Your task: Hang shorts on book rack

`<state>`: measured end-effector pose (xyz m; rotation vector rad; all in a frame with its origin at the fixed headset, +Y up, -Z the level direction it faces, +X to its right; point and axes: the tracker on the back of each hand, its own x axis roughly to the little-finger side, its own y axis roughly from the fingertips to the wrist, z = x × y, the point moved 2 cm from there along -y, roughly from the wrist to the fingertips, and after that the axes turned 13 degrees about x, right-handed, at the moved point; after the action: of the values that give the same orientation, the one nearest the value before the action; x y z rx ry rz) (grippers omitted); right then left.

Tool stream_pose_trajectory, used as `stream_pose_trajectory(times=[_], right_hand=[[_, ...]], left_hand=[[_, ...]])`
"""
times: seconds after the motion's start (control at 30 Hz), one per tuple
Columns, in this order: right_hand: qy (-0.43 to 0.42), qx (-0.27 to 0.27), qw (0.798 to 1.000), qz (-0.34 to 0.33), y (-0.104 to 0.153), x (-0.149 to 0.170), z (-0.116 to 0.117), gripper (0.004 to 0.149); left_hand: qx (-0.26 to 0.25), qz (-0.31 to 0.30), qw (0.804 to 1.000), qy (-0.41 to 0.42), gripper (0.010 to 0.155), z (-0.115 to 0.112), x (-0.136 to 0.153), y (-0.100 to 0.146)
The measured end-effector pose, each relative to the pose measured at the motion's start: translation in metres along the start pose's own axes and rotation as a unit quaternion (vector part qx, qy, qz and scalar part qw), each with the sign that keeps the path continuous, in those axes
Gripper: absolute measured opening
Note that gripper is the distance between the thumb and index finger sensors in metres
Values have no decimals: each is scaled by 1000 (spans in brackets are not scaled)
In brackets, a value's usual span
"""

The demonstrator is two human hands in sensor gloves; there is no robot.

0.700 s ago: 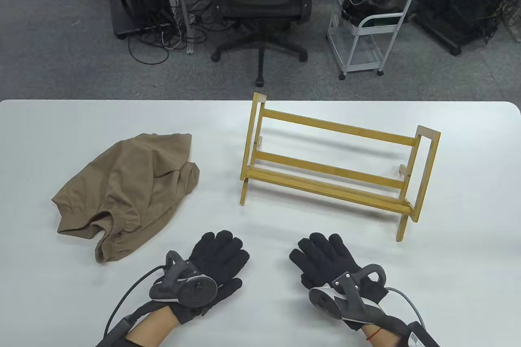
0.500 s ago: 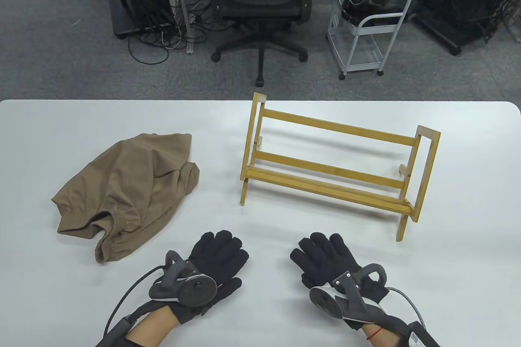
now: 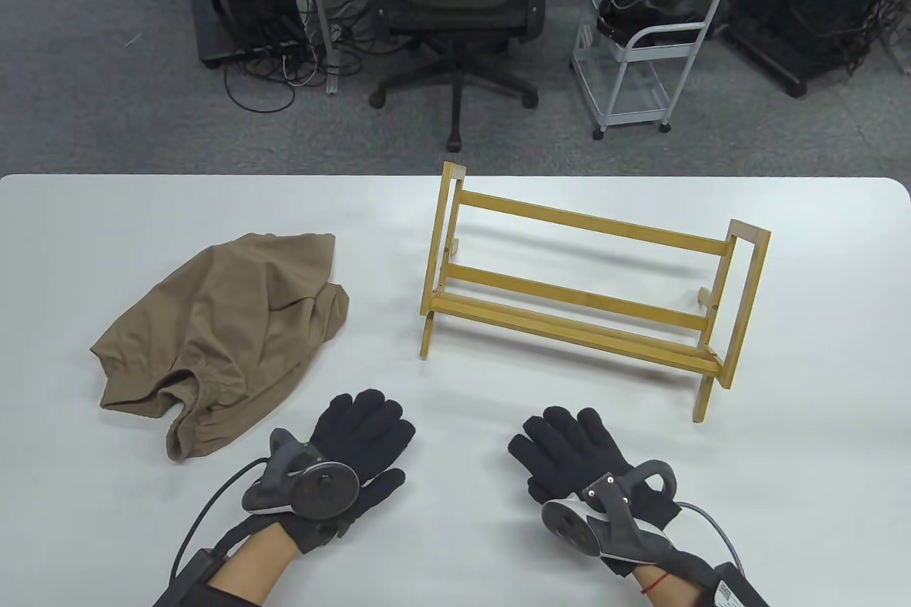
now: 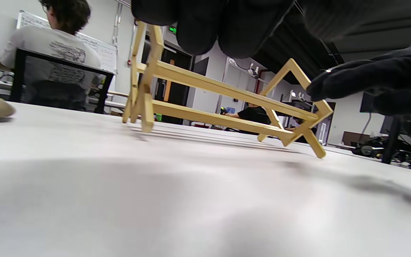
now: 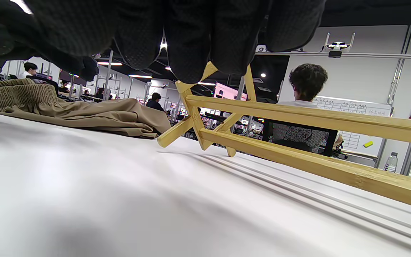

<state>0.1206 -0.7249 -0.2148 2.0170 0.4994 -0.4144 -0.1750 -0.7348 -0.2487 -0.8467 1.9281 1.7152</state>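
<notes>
Resting flat, both grips released: left hand (image 3: 349, 454) beside the shorts (image 3: 220, 336) (crumpled), right hand (image 3: 580, 468) near the rack (image 3: 583, 280).

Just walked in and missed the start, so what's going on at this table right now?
A person in black sensor gloves is about to hang shorts on a rack, but nothing is picked up yet. The tan shorts lie crumpled on the white table, and the wooden book rack stands apart from them, bare. The left hand is near the shorts' edge with fingers spread, holding nothing. The right hand lies flat in front of the rack, also holding nothing.
</notes>
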Motion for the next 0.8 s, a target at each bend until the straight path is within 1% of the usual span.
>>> stream_pose_trajectory(times=[0.13,0.33,0.53,0.7,0.8], right_hand=[[-2,3,1000,-1,0,0,0,57],[-1,10,1000,-5,0,-2,-2,57],[-4,10,1000,-7,0,-3,-2,57],[-1,14,1000,-8,0,-3,-3,57],[0,15,1000,-9,0,-4,-3,57]], left_hand=[[-10,29,999,13,63,3,16,6],[-45,91,995,16,63,17,48,23],[-82,150,985,36,63,28,80,43],[-94,193,976,44,63,32,109,57],[-98,211,971,63,63,33,126,65]])
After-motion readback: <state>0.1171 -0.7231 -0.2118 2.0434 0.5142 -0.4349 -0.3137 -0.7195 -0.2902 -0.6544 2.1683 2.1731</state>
